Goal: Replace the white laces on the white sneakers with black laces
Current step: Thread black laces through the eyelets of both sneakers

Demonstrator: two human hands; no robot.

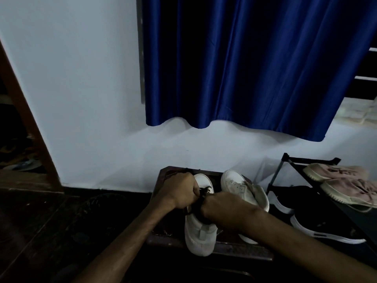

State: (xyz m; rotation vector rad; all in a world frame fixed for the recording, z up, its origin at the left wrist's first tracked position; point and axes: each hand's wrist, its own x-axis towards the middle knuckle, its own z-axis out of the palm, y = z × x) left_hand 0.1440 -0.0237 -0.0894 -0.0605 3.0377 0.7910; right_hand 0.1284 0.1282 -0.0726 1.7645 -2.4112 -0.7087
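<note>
L hand [179, 190] curled, pinching black lace [205, 190] over near white sneaker [199, 231] on dark stool [163, 176]. R hand [214, 204] at eyelets, fingers hidden, can't tell grip. Lace prob. soft, light, floppy; take by stiff tip. 2nd sneaker [238, 185] just beside.

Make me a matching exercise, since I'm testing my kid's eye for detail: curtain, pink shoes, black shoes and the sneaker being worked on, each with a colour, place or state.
Things:
1. curtain
2. pink shoes
3. black shoes
4. held sneaker

Descriptions:
a. on top of the rack
b. has a black lace in it
c. blue
d. below the pink pair, white soles

Pairs: 1-c, 2-a, 3-d, 4-b
</note>
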